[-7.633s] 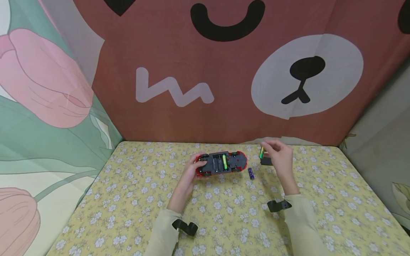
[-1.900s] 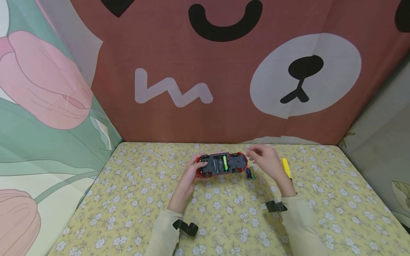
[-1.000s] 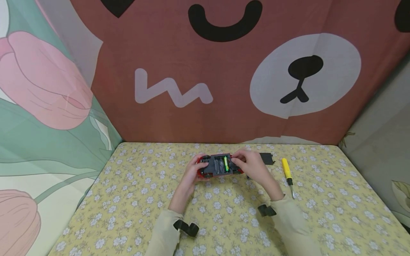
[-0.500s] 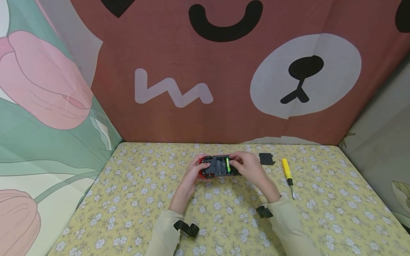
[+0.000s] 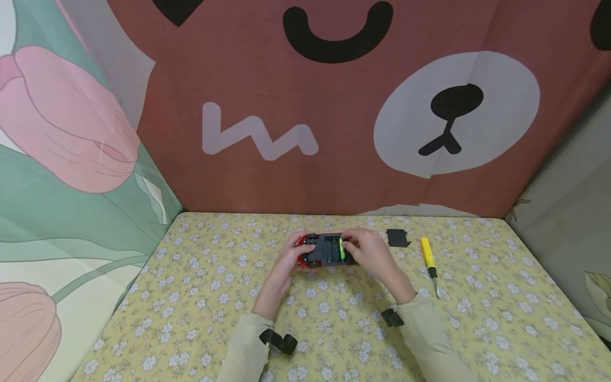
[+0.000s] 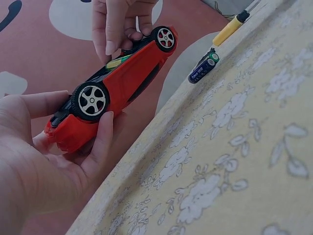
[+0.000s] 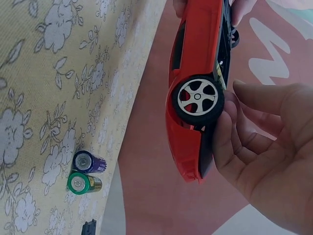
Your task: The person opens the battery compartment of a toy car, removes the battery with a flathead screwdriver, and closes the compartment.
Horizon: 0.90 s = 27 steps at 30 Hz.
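My left hand (image 5: 285,260) holds the rear or front end of a red toy car (image 6: 117,88), its dark underside (image 5: 320,253) turned up toward the head camera. A green-and-yellow battery (image 5: 341,249) sits in the uncovered battery compartment. The right hand (image 5: 374,254) reaches in from the other end, curled fingers at the chassis and thumb tip right at this battery. In the right wrist view the thumb and fingers pinch in beside a wheel (image 7: 197,97). A purple battery (image 7: 90,162) and a green battery (image 7: 85,182) lie side by side on the table, hidden in the head view.
A small black battery cover (image 5: 397,237) lies on the flowered tablecloth (image 5: 324,329), right of the right hand. Farther right is a yellow-handled screwdriver (image 5: 427,254), tip toward the person. A bear-printed cloth backdrop (image 5: 334,180) stands behind the table.
The right hand has put a green battery down beside the purple one, then moved left to the car's battery compartment. The car has tilted and shifted slightly right in the left hand.
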Tool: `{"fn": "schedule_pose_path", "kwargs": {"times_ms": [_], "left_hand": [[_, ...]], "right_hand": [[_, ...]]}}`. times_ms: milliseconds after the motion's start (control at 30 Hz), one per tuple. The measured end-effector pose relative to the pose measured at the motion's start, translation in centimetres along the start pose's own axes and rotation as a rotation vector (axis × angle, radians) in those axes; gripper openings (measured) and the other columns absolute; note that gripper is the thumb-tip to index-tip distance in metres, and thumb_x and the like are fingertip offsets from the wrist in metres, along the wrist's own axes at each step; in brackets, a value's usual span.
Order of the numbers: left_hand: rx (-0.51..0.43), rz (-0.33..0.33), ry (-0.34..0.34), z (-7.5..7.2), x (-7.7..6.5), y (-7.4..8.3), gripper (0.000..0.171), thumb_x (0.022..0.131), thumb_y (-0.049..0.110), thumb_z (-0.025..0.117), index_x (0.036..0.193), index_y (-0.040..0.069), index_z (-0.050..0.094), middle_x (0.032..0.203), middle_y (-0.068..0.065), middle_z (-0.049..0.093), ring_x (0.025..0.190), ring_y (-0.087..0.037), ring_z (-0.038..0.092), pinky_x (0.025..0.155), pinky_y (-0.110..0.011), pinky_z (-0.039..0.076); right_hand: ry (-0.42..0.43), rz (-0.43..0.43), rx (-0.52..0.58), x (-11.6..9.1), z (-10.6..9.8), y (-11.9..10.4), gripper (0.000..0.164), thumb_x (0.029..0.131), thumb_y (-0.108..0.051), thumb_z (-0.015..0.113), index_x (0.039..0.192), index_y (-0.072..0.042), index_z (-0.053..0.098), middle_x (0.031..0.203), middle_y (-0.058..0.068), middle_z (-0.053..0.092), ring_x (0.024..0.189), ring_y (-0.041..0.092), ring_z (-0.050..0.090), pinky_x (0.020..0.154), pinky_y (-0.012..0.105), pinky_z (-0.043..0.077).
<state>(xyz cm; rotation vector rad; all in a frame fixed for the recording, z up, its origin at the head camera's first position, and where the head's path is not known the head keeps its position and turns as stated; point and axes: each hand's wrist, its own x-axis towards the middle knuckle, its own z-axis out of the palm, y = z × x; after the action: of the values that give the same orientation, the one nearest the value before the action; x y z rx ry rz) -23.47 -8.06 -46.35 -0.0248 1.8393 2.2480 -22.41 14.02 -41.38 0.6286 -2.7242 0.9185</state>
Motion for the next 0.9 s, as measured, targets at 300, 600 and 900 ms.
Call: {"fn": "schedule_pose_path", "kwargs": {"times_ms": [300, 600, 900], "left_hand": [[0.012, 0.011, -0.014, 0.0, -0.09, 0.02, 0.041, 0.096, 0.012, 0.065, 0.136, 0.009, 0.062, 0.134, -0.017, 0.059, 0.093, -0.025, 0.068, 0.066, -0.036, 0.061], [0.036, 0.009, -0.015, 0.11, -0.26, 0.03, 0.047, 0.097, 0.014, 0.064, 0.144, 0.007, 0.057, 0.138, -0.019, 0.057, 0.095, -0.025, 0.066, 0.066, -0.034, 0.06], [0.044, 0.007, -0.018, -0.03, -0.25, -0.08, 0.049, 0.097, 0.014, 0.063, 0.145, 0.006, 0.055, 0.138, -0.019, 0.057, 0.093, -0.024, 0.066, 0.066, -0.034, 0.059]], "right_hand": [[-0.008, -0.001, 0.007, 0.05, 0.11, 0.13, 0.013, 0.097, -0.003, 0.071, 0.109, -0.001, 0.075, 0.094, 0.01, 0.073, 0.077, 0.019, 0.067, 0.064, 0.035, 0.057], [-0.005, 0.007, 0.019, -0.01, 0.1, 0.33, 0.009, 0.098, -0.003, 0.069, 0.105, -0.003, 0.075, 0.095, 0.01, 0.073, 0.075, 0.018, 0.065, 0.065, 0.037, 0.056], [-0.008, -0.005, 0.087, -0.02, 0.02, 0.51, 0.006, 0.1, -0.004, 0.066, 0.1, -0.005, 0.072, 0.083, 0.004, 0.068, 0.06, 0.011, 0.055, 0.059, 0.033, 0.05]]}}
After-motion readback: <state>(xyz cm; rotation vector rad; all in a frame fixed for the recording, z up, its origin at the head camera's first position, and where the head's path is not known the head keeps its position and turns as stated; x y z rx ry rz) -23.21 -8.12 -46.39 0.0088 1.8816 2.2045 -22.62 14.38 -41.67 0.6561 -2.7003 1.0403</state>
